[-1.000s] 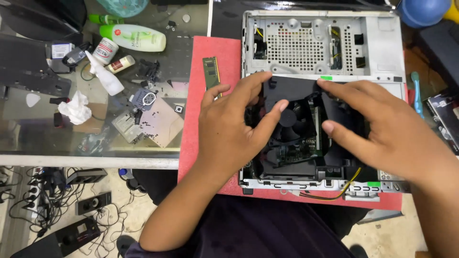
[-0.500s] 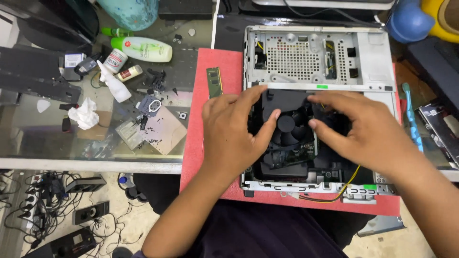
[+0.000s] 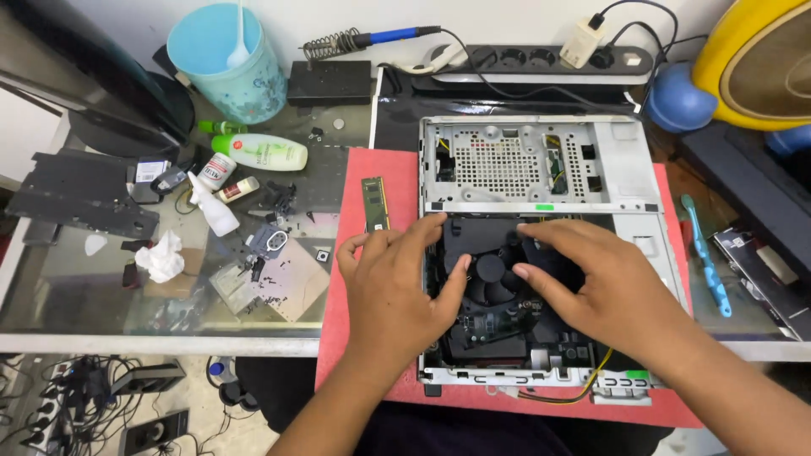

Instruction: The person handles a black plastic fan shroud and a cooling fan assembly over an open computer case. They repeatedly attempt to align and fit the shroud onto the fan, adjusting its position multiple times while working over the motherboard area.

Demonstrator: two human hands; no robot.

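Case (image 3: pixel 625 181): a small open computer case is laid flat on a red mat (image 3: pixel 351 279), its perforated drive cage at the far end and the fan bay at the near end.
Fan (image 3: pixel 492 279): a black cooler fan with a round hub is seated in the near half of the case, under a black shroud (image 3: pixel 477 236); it lies between the two hands — directly under the fingertips of both.
Left hand (image 3: pixel 393 291): it is spread flat over the left wall of the case, fingers reaching right onto the shroud and the thumb laid against the fan's left rim. Nothing is gripped; the hand is pressed or rested, not clenched.
Right hand (image 3: pixel 608 287): it is spread palm-down over the right side of the fan, fingers pointing left toward the hub. Whether an edge is hooked under the fingertips cannot be told.
Key relation: the fan is flanked evenly — neither hand is clearly nearer; the case's long axis runs away from the person.
RAM stick (image 3: pixel 374 203): a green module is laid on the mat just left of the case, beyond the left hand, untouched.
Brush (image 3: pixel 703 253): a blue toothbrush lies right of the case, well apart from the right hand.
Yellow wires (image 3: pixel 591 380): they are looped out at the near right corner.
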